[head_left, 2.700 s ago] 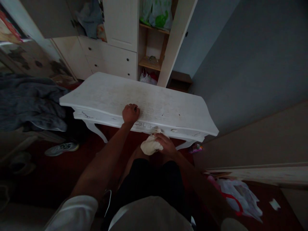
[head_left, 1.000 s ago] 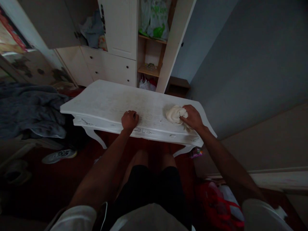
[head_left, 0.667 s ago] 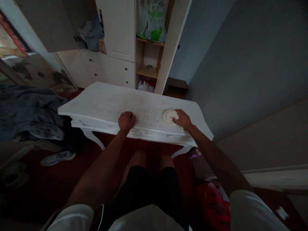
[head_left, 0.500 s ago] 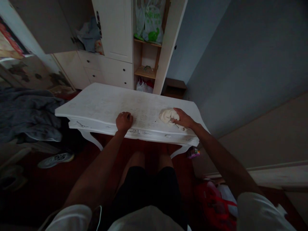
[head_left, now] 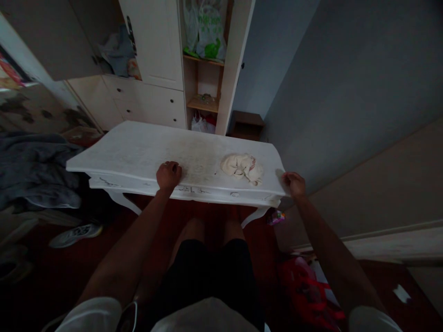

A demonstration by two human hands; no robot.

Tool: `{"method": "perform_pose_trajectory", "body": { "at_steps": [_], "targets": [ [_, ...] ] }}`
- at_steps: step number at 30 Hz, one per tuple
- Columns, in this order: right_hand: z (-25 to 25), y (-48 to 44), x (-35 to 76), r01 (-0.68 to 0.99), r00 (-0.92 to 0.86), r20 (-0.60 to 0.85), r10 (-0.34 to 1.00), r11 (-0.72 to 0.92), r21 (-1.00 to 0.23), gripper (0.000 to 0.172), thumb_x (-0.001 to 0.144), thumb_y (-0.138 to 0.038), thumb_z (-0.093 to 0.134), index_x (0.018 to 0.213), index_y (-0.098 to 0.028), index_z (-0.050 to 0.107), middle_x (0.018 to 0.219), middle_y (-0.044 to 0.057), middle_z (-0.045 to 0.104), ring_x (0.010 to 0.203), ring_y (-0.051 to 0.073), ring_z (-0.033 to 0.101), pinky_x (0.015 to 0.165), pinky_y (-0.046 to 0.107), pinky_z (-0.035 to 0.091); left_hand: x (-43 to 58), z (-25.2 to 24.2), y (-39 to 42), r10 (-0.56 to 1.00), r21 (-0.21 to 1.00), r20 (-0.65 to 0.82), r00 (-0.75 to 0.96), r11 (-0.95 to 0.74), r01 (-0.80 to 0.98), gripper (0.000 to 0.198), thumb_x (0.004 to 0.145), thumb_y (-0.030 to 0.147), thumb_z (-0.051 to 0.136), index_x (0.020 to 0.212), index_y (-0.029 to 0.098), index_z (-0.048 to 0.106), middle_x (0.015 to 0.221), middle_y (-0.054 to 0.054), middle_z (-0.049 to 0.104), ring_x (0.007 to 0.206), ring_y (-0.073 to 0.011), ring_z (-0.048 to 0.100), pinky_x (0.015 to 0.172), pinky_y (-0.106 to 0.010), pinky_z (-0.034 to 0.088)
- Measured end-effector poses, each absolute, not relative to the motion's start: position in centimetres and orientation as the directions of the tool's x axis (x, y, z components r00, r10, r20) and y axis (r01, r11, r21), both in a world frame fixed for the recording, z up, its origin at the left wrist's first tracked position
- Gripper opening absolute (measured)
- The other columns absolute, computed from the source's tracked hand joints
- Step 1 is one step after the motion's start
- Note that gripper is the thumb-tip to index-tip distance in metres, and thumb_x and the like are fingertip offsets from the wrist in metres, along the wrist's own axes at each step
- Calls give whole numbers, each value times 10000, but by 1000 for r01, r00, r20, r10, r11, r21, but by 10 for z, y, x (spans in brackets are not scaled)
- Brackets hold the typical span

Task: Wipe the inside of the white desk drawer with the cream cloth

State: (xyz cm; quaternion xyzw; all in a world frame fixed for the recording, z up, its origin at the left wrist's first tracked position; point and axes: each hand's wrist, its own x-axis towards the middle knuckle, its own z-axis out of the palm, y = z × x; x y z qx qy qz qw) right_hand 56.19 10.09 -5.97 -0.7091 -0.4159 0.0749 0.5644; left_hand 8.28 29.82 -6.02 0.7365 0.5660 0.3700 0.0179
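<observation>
A white table (head_left: 152,143) with curved legs stands in front of me, its top smudged with grey marks in the middle. My left hand (head_left: 169,175) rests in a loose fist at its front edge; nothing shows in the curled fingers. At the table's right end, my right hand (head_left: 294,183) has its fingers closed at the edge of the top, the thumb side toward me. A crumpled cream cloth (head_left: 242,168) with red lettering lies on the right part of the tabletop, apart from both hands.
Behind the table stands a white wardrobe (head_left: 155,50) with open doors and plastic bags (head_left: 211,34) on a shelf. Dark clothing (head_left: 34,161) is heaped at left, near a shoe (head_left: 76,234). A red bag (head_left: 304,290) sits on the floor at right, beside the wall (head_left: 346,115).
My right hand has let go of the cream cloth and moved right to the table's edge. The cloth stays on the tabletop. My left hand remains at the front edge.
</observation>
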Motion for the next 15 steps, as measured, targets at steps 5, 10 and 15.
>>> {"method": "perform_pose_trajectory", "body": {
  "at_steps": [5, 10, 15],
  "targets": [
    [-62, 99, 548, 470, 648, 364, 669, 24, -882, 406, 745, -541, 600, 788, -144, 674, 829, 97, 686, 585, 138, 541, 573, 298, 459, 83, -60, 298, 849, 447, 523, 73, -346, 825, 312, 825, 332, 433, 913, 169, 683, 916, -136, 670, 877, -265, 603, 794, -386, 447],
    [-56, 91, 543, 406, 626, 313, 714, 43, -913, 332, 724, -487, 635, 767, -162, 691, 787, 80, 689, 632, 159, 560, 622, 310, 460, 83, -60, 298, 839, 438, 540, 60, -341, 832, 329, 822, 341, 422, 907, 164, 687, 909, -137, 675, 874, -269, 606, 800, -391, 449],
    [-57, 88, 548, 324, 657, 305, 689, 107, -940, 287, 690, -466, 636, 653, -181, 621, 665, 40, 634, 593, 137, 535, 587, 275, 442, 83, -60, 298, 839, 439, 541, 51, -334, 834, 342, 816, 339, 413, 910, 153, 684, 906, -139, 672, 883, -252, 604, 807, -368, 445]
  ]
}}
